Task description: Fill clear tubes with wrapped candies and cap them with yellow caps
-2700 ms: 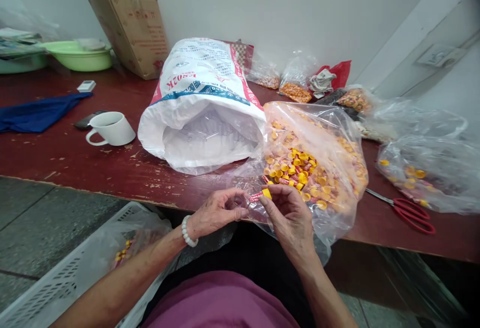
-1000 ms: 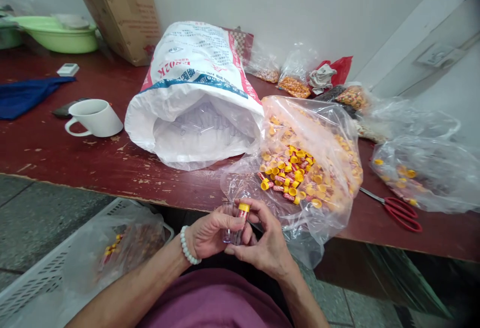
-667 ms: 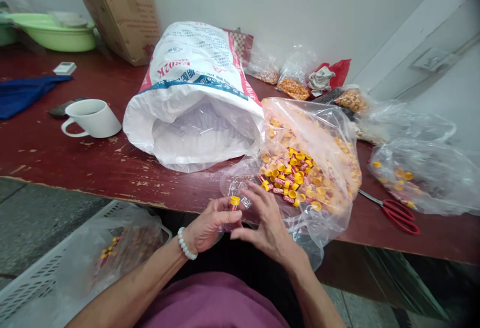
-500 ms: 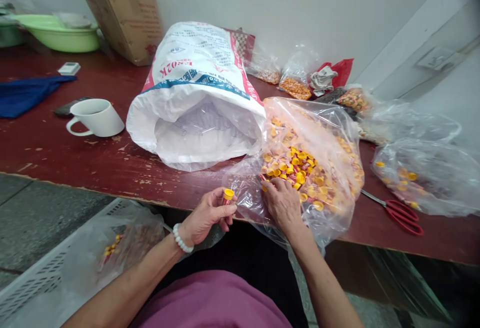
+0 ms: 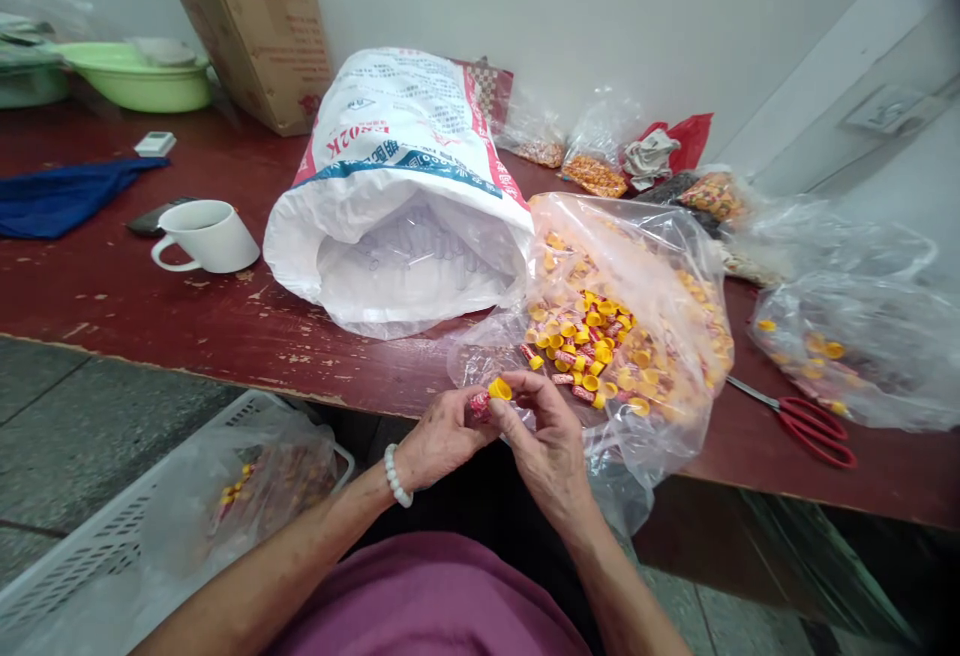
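Just in front of the table edge my hands meet over a small red-patterned tube [image 5: 480,406] with a yellow flared cap [image 5: 500,390]. My left hand [image 5: 442,438], with a white bead bracelet at the wrist, is closed around the red part. The thumb and forefinger of my right hand [image 5: 551,446] pinch at the yellow cap. Whether this is one piece or two pressed together I cannot tell. Right behind my right hand lies an open clear plastic bag [image 5: 667,236] full of similar yellow-capped red pieces [image 5: 592,336].
A white woven sack [image 5: 405,116] lies with its mouth facing me, clear plastic items inside. A white mug [image 5: 214,241] stands left of it, red-handled scissors [image 5: 814,431] lie at right. Below the table edge, a white basket [image 5: 97,526] holds a bag of capped pieces.
My right hand has come out of the bag and moved left to my left hand. My left hand has shifted right, and both now meet at the capped piece.
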Available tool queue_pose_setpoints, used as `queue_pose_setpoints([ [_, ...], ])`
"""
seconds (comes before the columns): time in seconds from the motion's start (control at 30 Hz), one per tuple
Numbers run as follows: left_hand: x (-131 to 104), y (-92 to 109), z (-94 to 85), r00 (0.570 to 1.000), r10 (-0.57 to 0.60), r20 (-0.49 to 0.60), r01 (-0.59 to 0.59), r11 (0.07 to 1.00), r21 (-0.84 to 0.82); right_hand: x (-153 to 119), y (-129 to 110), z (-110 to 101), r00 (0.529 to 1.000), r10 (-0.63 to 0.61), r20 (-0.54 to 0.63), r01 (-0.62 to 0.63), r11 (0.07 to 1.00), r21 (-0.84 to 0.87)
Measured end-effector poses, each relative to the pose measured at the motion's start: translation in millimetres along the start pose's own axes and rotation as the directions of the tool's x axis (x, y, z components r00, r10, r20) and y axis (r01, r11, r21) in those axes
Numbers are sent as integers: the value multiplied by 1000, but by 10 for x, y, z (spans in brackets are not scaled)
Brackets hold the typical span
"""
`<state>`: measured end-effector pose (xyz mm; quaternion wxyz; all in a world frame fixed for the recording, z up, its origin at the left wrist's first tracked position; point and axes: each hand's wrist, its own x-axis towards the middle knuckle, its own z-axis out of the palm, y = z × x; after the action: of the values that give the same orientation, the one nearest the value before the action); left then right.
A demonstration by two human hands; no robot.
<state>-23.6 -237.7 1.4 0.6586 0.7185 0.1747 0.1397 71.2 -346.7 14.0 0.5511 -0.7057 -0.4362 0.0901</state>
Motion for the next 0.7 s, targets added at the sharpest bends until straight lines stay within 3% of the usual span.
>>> queue_pose_setpoints([
  [0.1, -1, 19, 9, 999, 3, 37, -2, 999, -36, -50, -31, -31, 981, -154, 117, 174, 969, -178],
  [0.27, -30, 36, 33, 970, -172, 174, 214, 941, -263, -59, 27, -87, 900, -299, 317, 411, 827, -385],
  [0.33, -44, 57, 67, 961, -174, 216, 247, 892, -379, -65, 49, -52, 885, -285, 368, 435, 787, -437],
  [0.53, -20, 35, 150, 932, -304, 198, 363, 774, -518, -55, 76, 89, 901, -303, 310, 424, 768, -480],
  [0.6, 2, -16, 157, 934, -320, 160, 354, 764, -539, -32, 74, 124, 895, -299, 332, 434, 757, -489],
  [0.7, 20, -80, 148, 954, -254, 160, 299, 755, -583, 23, 53, 152, 885, -267, 381, 438, 752, -492],
])
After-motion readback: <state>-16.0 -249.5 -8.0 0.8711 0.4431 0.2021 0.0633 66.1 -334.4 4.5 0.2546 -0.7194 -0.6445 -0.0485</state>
